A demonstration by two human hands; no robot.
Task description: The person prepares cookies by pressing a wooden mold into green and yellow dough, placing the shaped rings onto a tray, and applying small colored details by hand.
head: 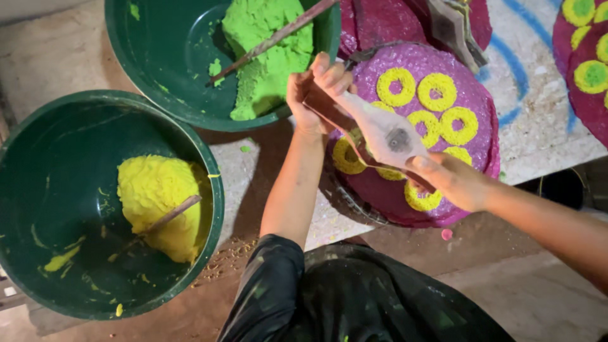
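Observation:
My left hand (313,92) and my right hand (453,180) both grip a flat, pale, paddle-shaped stencil (380,130) with a dark round hole, one hand at each end. I hold it just above a round magenta disc (468,95) patterned with several yellow rings. The stencil covers part of the ring row near the disc's left edge. A yellow ring shows under my right hand.
A dark green basin (38,190) at left holds a lump of yellow paste with a stick. Another green basin (158,57) above holds green paste and a stick. More magenta discs lie at top (380,22) and far right (586,95). My dark paint-flecked clothing fills the bottom.

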